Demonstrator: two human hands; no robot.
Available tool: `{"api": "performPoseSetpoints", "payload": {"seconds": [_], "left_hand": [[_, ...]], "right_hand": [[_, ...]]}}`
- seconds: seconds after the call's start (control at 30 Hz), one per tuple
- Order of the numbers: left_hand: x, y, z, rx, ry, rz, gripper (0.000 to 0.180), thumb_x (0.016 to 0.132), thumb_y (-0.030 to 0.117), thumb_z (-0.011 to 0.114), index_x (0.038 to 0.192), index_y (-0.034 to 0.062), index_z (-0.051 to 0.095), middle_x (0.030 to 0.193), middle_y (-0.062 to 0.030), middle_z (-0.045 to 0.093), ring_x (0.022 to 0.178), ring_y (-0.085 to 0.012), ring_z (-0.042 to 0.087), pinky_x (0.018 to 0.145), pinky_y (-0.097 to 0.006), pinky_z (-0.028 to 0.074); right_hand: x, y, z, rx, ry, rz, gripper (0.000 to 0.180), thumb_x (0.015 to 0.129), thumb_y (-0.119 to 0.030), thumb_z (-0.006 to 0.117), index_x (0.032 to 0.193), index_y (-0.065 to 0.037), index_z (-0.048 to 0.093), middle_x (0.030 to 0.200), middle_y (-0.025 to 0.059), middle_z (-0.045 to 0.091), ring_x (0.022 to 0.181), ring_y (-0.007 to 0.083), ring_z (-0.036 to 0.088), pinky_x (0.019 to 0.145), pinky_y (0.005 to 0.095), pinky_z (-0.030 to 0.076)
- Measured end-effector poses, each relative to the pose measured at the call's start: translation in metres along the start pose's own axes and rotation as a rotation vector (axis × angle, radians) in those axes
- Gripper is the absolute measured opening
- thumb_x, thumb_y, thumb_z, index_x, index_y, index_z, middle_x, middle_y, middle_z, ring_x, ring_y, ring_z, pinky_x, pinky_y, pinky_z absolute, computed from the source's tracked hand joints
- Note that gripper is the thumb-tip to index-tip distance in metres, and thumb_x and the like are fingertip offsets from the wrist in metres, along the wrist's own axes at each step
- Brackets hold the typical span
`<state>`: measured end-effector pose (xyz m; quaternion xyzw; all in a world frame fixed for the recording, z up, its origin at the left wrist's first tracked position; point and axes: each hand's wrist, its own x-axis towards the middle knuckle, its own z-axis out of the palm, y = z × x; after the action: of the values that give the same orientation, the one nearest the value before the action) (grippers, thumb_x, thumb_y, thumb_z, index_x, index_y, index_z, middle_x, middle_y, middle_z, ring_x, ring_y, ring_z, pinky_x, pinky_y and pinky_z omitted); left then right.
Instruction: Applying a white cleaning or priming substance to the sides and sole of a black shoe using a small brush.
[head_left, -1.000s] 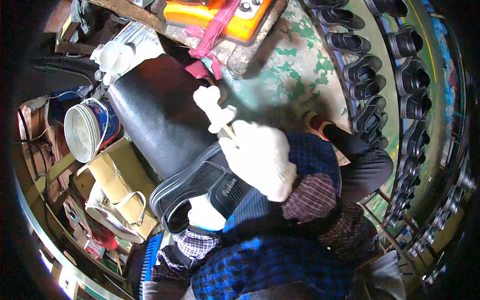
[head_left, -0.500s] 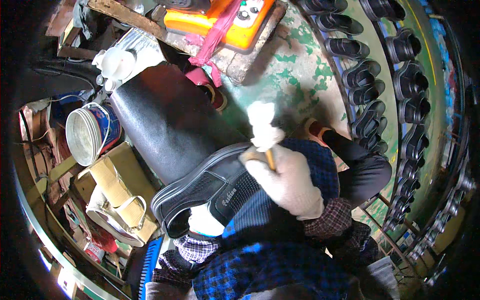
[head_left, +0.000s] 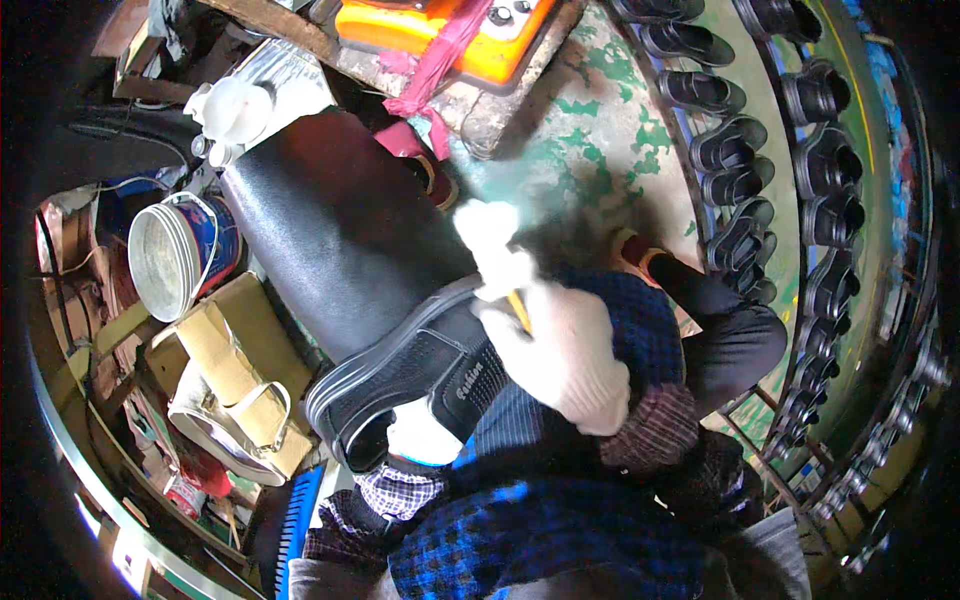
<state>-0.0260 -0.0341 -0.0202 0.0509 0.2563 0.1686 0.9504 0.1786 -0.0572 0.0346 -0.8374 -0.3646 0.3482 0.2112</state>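
Note:
A black shoe [head_left: 410, 370] lies tilted across my lap, its sole side toward a dark padded surface. My left hand [head_left: 425, 433], in a white glove, grips it at the opening; the fingers are mostly hidden by the shoe. My right hand [head_left: 565, 350], gloved in white too, is closed around a thin yellow-brown stick [head_left: 519, 311]. Wrapped on the end of that stick is a fluffy white wad [head_left: 490, 240], somewhat blurred, held just above the toe end of the shoe. Whether the wad touches the shoe I cannot tell.
Beyond the shoe rises the black padded surface [head_left: 320, 220]. To the left are a white-and-blue bucket [head_left: 165, 262], a cardboard box [head_left: 235, 330] and a white bowl [head_left: 238, 112]. An orange machine [head_left: 440, 35] stands at the top. Rows of black shoes [head_left: 730, 145] line the right side.
My right hand has moved left with the stick, bringing the white wad left and slightly down. My left hand and the shoe stay nearly in place. The whole view has shifted slightly.

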Motion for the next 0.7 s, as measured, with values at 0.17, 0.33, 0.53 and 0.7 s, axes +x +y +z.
{"api": "performPoseSetpoints", "payload": {"seconds": [0.17, 0.33, 0.53, 0.7], "left_hand": [[-0.002, 0.020, 0.025, 1.548, 0.143, -0.259, 0.059, 0.106, 0.044, 0.033, 0.156, 0.0137, 0.032, 0.160, -0.0106, 0.033, 0.148, -0.0299, 0.030, 0.122, -0.050, 0.020], [-0.009, 0.006, 0.012, 1.314, 0.205, -0.132, 0.059, 0.106, 0.042, 0.034, 0.157, 0.0139, 0.030, 0.162, -0.0098, 0.031, 0.149, -0.0294, 0.028, 0.122, -0.050, 0.019], [-0.003, 0.010, 0.007, -0.090, 0.375, -0.099, 0.067, 0.105, 0.052, 0.031, 0.152, 0.0049, 0.035, 0.153, -0.0174, 0.041, 0.141, -0.0320, 0.040, 0.119, -0.047, 0.032], [-0.008, 0.010, 0.020, 0.788, 0.324, -0.132, 0.056, 0.102, 0.037, 0.047, 0.151, 0.0099, 0.041, 0.153, -0.0114, 0.044, 0.144, -0.0276, 0.037, 0.120, -0.048, 0.027]], "right_hand": [[0.023, -0.005, 0.021, -0.046, 0.088, -0.147, 0.014, 0.089, -0.024, 0.068, 0.099, -0.014, 0.068, 0.080, 0.0155, 0.068, 0.067, 0.0363, 0.066, 0.059, 0.0440, 0.052], [0.001, 0.003, 0.010, -0.041, -0.012, -0.012, 0.014, 0.087, -0.022, 0.071, 0.095, -0.012, 0.067, 0.078, 0.0150, 0.068, 0.069, 0.0359, 0.067, 0.060, 0.0436, 0.053], [0.029, -0.010, 0.023, -0.116, 0.099, -0.187, 0.015, 0.089, -0.023, 0.067, 0.096, -0.010, 0.065, 0.080, 0.0134, 0.069, 0.069, 0.0326, 0.068, 0.060, 0.0417, 0.054], [-0.020, 0.019, -0.001, 0.091, -0.085, -0.086, 0.017, 0.085, -0.023, 0.072, 0.093, -0.009, 0.066, 0.079, 0.0160, 0.069, 0.071, 0.0348, 0.069, 0.062, 0.0436, 0.054]]}}
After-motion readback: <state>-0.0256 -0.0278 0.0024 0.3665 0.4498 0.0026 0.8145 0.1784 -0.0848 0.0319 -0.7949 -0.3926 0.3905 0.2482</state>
